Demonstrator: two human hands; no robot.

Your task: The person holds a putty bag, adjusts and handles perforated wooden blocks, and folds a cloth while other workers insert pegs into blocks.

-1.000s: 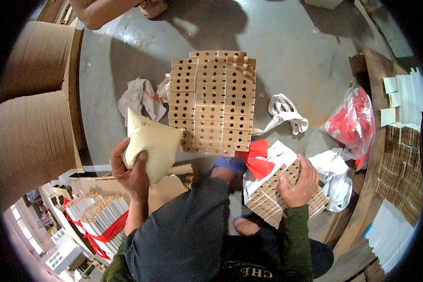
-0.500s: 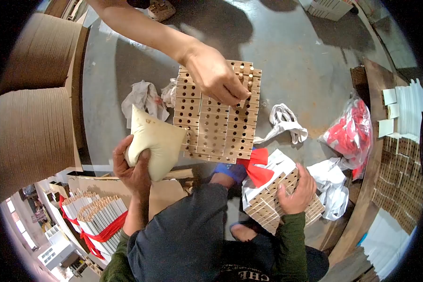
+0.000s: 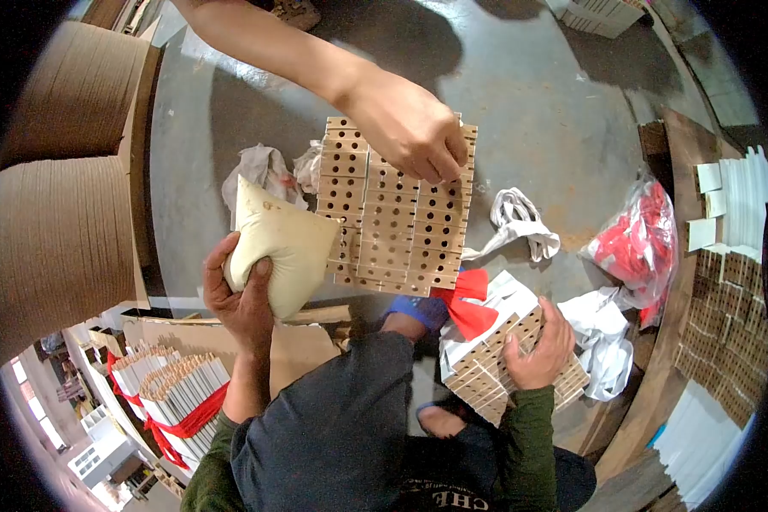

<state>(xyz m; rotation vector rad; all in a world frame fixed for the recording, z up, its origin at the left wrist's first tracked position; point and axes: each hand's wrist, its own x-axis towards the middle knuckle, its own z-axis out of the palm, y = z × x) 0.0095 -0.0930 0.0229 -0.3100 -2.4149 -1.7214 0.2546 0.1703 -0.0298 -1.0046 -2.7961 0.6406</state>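
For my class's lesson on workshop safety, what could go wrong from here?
The left hand dents the pale bag, whose pointed tip is at the drilled stack; a harder squeeze might spill any contents there.
A co-worker's hand reaches over the same stack, so the two hands could bump.
The right hand rests on the smaller drilled bundle; an uneven push might shift it.
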